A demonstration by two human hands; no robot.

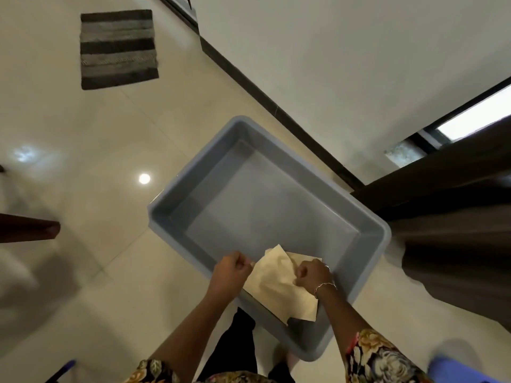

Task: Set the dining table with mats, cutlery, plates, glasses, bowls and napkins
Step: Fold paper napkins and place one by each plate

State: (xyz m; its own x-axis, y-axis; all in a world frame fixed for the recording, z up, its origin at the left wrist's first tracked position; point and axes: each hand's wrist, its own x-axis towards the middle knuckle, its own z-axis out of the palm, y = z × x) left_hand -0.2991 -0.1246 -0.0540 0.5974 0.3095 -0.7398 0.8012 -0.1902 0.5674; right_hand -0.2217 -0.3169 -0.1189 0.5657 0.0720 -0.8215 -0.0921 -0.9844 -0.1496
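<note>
Left grip (232, 268) and right grip (312, 275), fingers curled, pinch the napkin (279, 286) over the tub's (177, 200) near edge. One napkin, one tub.

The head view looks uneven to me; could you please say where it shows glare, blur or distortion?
Head view: a round lamp reflection glares on the glossy floor. Head view: the left edge and the blue object at bottom right are blurred. Head view: the wide lens slants the skirting; the napkin is fairly sharp.
</note>
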